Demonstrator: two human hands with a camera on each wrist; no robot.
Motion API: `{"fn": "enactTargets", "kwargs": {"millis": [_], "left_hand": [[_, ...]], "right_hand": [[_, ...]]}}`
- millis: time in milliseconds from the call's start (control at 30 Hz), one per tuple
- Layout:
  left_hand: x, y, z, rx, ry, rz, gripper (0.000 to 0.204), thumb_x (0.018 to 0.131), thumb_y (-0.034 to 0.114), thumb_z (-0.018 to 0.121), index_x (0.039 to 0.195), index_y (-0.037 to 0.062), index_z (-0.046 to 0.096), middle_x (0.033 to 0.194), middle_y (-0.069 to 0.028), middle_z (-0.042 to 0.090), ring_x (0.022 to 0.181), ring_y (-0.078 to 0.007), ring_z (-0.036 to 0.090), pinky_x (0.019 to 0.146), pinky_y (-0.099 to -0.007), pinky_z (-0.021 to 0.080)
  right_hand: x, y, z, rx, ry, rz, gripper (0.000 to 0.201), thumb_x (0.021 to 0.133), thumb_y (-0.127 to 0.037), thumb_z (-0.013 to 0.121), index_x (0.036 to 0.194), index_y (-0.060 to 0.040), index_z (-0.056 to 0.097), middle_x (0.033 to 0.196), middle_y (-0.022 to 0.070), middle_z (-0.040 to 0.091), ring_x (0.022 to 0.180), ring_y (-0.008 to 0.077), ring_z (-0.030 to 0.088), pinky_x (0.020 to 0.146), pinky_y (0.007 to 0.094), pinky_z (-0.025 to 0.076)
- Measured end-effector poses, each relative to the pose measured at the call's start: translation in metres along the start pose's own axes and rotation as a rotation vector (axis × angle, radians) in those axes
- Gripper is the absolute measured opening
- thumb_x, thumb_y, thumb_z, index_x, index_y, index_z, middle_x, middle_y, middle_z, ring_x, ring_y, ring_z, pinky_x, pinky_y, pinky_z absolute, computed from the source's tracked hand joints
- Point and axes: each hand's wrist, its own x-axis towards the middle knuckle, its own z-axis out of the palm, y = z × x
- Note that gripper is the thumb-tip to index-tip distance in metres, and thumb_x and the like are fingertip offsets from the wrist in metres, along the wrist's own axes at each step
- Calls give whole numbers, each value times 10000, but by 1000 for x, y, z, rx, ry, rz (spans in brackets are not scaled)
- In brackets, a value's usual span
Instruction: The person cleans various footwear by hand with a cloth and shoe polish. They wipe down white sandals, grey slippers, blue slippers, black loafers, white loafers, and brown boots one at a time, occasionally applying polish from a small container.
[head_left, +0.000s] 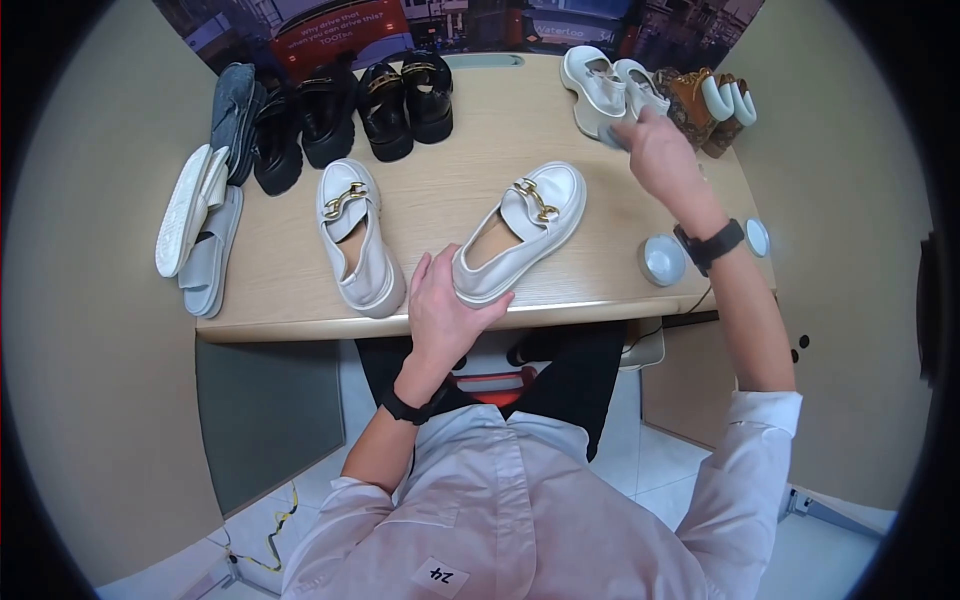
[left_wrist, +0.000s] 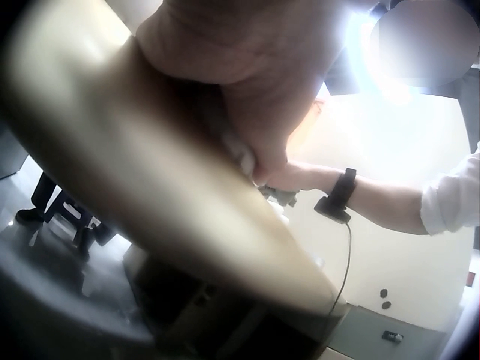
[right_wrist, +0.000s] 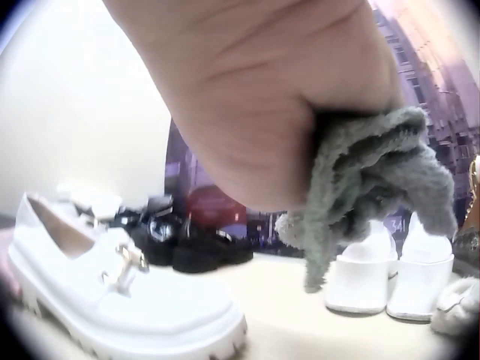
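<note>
Left hand [head_left: 445, 310]: grip curled round heel of loafer [head_left: 527, 228] at near edge of surface [head_left: 505, 120]; presumably steadies it, toe free.
Right hand [head_left: 662, 165]: cloth [right_wrist: 375, 169] bunched in grip, toward far-right corner, by white shoes [head_left: 592, 82].
Second loafer [head_left: 372, 268]: left, near edge.
Dishes [head_left: 662, 260]: right edge, flanking forearm [head_left: 755, 320]; possible knock hazard.
Black shoes [head_left: 328, 125]: far edge, left.

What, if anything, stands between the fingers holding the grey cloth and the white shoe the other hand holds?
Nothing visible: only bare tabletop lies between the right hand, with its grey cloth, and the white shoe. The left hand grips its back, leaving the shoe's front uncovered.
</note>
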Motion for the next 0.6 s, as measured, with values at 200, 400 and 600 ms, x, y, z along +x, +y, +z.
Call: {"fn": "enactTargets", "kwargs": {"millis": [200, 400, 600], "left_hand": [[1, 0, 0, -13, 14, 49, 914, 669, 437, 1003, 1364, -16, 620, 1205, -210, 728, 1183, -471, 667, 1194, -572, 467], [2, 1, -1, -14, -3, 45, 910, 671, 435, 1004, 1358, -22, 618, 1191, -211, 727, 1165, -459, 675, 1187, -575, 468], [2, 1, -2, -9, -38, -10, 943, 667, 441, 1008, 1384, -25, 610, 1251, -215, 715, 1245, -492, 635, 1191, -571, 468]], "right_hand": [[-8, -29, -4, 460, 147, 261, 483, 920, -87, 621, 1377, -118, 776, 1186, 328, 705, 1105, 485, 712, 1000, 514, 580], [-29, -64, 59, 531, 53, 287, 467, 901, -78, 661, 1354, -45, 768, 1058, 351, 705, 1006, 501, 714, 920, 538, 595], [-69, -96, 57, 451, 227, 288, 466, 890, -50, 711, 1347, 46, 725, 960, 283, 676, 873, 449, 696, 799, 508, 595]]}}
